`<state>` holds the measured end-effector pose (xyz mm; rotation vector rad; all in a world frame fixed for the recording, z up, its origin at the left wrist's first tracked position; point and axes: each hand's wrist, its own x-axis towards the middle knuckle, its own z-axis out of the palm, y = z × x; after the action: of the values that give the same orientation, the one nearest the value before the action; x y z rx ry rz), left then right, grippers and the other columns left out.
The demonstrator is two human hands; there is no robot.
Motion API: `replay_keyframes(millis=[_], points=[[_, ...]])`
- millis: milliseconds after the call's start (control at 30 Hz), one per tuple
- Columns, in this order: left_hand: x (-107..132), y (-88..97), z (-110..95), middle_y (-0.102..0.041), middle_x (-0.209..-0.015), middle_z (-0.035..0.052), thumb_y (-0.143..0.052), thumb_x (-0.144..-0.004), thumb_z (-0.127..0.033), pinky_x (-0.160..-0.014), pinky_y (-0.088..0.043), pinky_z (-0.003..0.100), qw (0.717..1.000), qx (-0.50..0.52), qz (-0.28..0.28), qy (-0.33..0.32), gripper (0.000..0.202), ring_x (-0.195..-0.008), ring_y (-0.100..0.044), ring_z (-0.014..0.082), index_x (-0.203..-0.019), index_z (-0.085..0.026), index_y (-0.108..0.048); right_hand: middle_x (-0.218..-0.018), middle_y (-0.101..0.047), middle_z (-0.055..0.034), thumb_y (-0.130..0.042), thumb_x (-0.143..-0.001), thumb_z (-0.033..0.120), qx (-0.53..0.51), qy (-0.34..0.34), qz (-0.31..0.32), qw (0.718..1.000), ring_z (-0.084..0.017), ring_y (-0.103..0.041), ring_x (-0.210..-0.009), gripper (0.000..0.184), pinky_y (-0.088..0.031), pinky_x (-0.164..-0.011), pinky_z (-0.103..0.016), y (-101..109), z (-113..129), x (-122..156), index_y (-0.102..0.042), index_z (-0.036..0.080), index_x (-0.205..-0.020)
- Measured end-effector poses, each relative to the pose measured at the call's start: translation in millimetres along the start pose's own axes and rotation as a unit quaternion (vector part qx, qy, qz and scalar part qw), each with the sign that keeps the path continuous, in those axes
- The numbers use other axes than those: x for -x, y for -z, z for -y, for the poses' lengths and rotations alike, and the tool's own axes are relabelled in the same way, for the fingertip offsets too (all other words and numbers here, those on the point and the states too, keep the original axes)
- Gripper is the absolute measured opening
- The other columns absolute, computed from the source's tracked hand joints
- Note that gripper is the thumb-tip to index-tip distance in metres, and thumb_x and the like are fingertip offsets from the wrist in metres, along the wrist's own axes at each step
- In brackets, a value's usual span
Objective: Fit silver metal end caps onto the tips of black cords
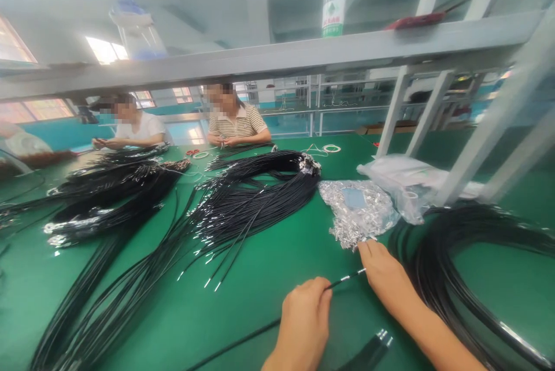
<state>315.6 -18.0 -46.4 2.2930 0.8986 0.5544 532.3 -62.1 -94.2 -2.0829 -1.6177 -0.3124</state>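
My left hand point(306, 316) is closed around a black cable point(243, 342) near one end. The bared, silvery tip of this cable points right and ends beside my right hand point(384, 270). The right hand's fingers are bent together at the near edge of a heap of small silvery metal fittings point(347, 229); whatever lies between the fingertips is hidden. The fittings spill out of a clear plastic bag point(381, 206). A short dark bundle with metal ends point(375, 348) lies below my hands, blurred.
Bundles of black cables with metal tips point(269, 203) cover the green table's middle and left. A large cable coil point(437, 261) lies right. White shelf posts point(472, 151) rise at right under a shelf bearing a bottle point(335, 4). Two people point(238, 122) sit opposite.
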Motion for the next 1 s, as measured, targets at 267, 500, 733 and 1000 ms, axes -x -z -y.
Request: replay_keyframes(millis=[267,500,733,1000], points=[[-0.3,-0.2,0.0,-0.070,-0.086,0.0033,-0.042,-0.092,-0.018,-0.072,-0.047,0.029,1.000,-0.006,-0.012,0.003,0.025,-0.079,-0.065,0.0212,-0.094,-0.023,-0.066,-0.077,-0.059,-0.0029,-0.057,-0.085,0.042,-0.501,-0.251,0.067,0.826,-0.015,-0.055,-0.062,0.029,-0.049,-0.062,-0.029,36.5,6.8,4.8,-0.062,0.016,-0.099],[-0.7,-0.7,0.2,-0.070,-0.086,0.0031,-0.042,-0.092,-0.018,-0.072,-0.048,0.029,1.000,-0.008,-0.016,0.001,0.025,-0.079,-0.066,0.0210,-0.094,-0.023,-0.066,-0.075,-0.061,-0.0002,-0.075,-0.074,0.041,-0.648,-0.291,0.124,0.693,-0.012,-0.056,-0.063,0.032,-0.049,-0.066,-0.025,60.1,23.9,5.6,-0.063,0.017,-0.091],[-0.8,1.4,-2.6,-0.070,-0.086,0.0038,-0.042,-0.093,-0.017,-0.073,-0.047,0.030,1.000,-0.014,-0.005,0.019,0.025,-0.080,-0.066,0.0213,-0.094,-0.022,-0.067,-0.077,-0.063,-0.0010,-0.075,-0.072,0.043,-0.636,-0.286,0.138,0.703,-0.012,-0.058,-0.063,0.033,-0.048,-0.066,-0.026,61.6,28.7,6.3,-0.062,0.017,-0.089],[0.7,1.3,-5.1,-0.071,-0.088,0.0025,-0.043,-0.092,-0.016,-0.074,-0.047,0.028,1.000,-0.021,0.015,-0.008,0.024,-0.081,-0.066,0.0202,-0.094,-0.023,-0.066,-0.069,-0.062,-0.0016,-0.071,-0.070,0.051,-0.566,-0.207,0.173,0.779,-0.015,-0.060,-0.055,0.038,-0.046,-0.058,-0.028,46.9,46.9,9.7,-0.059,0.016,-0.079]])
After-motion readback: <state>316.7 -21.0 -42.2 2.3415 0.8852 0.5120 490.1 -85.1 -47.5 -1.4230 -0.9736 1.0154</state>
